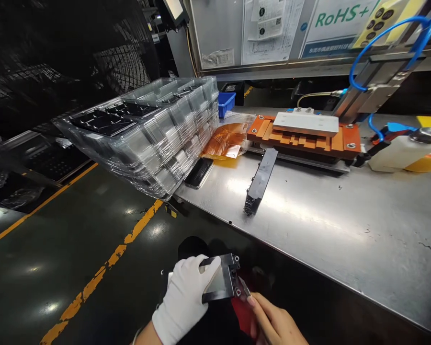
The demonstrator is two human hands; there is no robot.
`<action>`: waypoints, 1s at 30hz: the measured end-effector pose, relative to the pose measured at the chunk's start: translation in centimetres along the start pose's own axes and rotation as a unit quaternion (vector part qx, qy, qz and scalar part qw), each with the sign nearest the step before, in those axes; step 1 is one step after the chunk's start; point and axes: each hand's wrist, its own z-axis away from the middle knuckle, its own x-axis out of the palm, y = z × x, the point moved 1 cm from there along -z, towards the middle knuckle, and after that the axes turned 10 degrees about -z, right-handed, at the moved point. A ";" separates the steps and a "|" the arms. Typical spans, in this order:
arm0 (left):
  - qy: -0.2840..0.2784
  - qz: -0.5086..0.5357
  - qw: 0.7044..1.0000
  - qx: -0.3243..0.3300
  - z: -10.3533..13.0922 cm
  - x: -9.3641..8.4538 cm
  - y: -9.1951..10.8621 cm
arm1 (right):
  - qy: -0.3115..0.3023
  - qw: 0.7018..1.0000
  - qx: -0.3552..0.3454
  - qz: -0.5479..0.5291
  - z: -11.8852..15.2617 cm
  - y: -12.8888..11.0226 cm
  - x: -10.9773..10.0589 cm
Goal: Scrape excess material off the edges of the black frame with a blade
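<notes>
Head view: my gloved left hand (183, 299) curls fingers around a dark frame (221, 283) held low below the table (345, 225) edge, bare right hand (273, 323) pinching a thin tool (243, 286) against its corner.

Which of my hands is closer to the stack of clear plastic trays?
Left. The gloved left hand holds a small dark metal part below the tray stack; the bare right hand sits farther right, touching that part's edge.
</notes>
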 end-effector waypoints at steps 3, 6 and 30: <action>-0.039 -0.048 0.997 0.039 -0.5 0.0 -0.4 | -0.020 0.999 0.049 -0.006 -0.9 0.9 0.7; -0.042 -0.069 0.995 0.056 -0.7 0.0 -0.3 | 0.010 0.998 0.056 -0.008 -1.3 1.6 0.9; -0.142 -0.046 0.984 0.096 -1.8 -1.0 0.6 | 0.216 0.889 -0.284 0.286 -0.7 2.9 -3.7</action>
